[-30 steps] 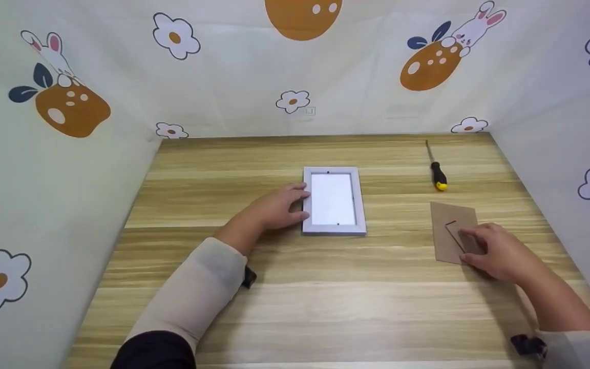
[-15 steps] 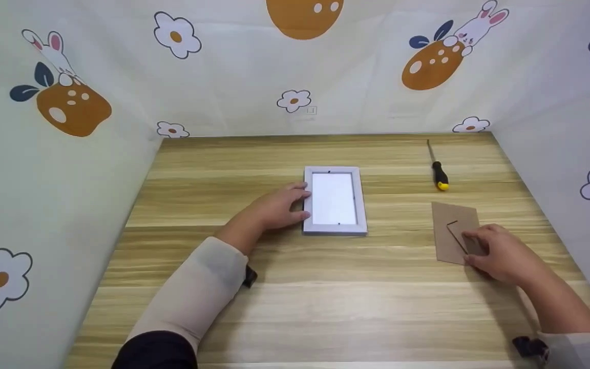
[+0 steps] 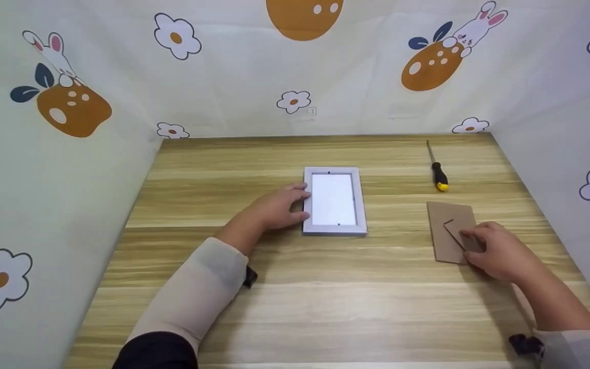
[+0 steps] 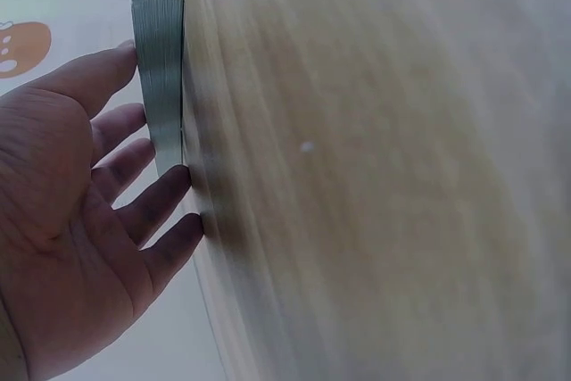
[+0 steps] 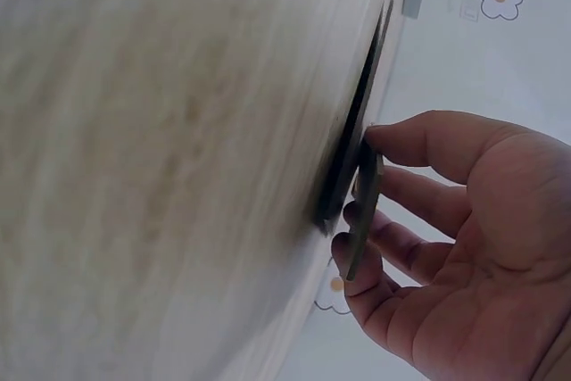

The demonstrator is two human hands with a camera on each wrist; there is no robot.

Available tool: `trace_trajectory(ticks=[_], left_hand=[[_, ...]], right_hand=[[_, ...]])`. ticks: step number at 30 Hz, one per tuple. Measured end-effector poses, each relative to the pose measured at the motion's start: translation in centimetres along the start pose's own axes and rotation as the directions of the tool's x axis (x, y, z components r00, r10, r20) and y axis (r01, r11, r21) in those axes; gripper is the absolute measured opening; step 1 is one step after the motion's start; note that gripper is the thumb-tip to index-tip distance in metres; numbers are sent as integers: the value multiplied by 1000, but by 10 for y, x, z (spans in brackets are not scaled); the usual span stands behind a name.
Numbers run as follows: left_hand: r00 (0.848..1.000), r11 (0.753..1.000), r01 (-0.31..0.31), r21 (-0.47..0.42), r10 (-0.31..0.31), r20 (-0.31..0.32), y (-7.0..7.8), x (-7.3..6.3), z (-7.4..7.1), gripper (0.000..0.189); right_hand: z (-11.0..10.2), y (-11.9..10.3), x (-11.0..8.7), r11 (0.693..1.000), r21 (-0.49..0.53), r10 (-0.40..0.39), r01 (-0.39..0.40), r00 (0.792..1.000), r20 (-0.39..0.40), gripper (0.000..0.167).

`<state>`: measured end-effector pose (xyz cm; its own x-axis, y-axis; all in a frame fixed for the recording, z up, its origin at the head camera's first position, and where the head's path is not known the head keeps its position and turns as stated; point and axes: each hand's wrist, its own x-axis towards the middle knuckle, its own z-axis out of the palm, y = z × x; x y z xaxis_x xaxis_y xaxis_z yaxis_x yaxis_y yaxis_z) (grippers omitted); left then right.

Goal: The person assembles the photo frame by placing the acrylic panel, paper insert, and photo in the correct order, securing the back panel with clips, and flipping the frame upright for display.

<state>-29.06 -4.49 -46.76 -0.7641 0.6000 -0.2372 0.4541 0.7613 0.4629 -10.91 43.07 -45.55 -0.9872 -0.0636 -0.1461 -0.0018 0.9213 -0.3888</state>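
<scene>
Near the table's middle lies a picture frame [image 3: 360,205] with a pale border and a white panel inside. My left hand [image 3: 277,206] rests against its left side, the relaxed fingertips touching the border; the left wrist view shows them along the frame's ridged edge [image 4: 159,60]. On the right, my right hand [image 3: 500,253] pinches the right part of a brown backing board [image 3: 441,241] between thumb and fingers. A thin dark L-shaped line marks the board's face. In the right wrist view, a part of the board [image 5: 366,211] sits between the fingers, angled against the rest.
Beyond the board lies a screwdriver [image 3: 439,177] with a black and yellow handle, its tip toward the back. The wood-grain table [image 3: 295,297] is bordered at the back and sides by a patterned cloth [image 3: 233,92].
The brown board has shifted slightly left with my right hand. My left hand and the picture frame hold their place, as does the screwdriver.
</scene>
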Motion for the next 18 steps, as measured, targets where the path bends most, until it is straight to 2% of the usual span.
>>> trace_trajectory(ticks=[18], left_hand=[[1000, 1000, 11, -4, -11, 6, 1, 2, -1, 68]], right_hand=[[-6, -23, 7, 1000, 14, -23, 23, 999, -26, 56]])
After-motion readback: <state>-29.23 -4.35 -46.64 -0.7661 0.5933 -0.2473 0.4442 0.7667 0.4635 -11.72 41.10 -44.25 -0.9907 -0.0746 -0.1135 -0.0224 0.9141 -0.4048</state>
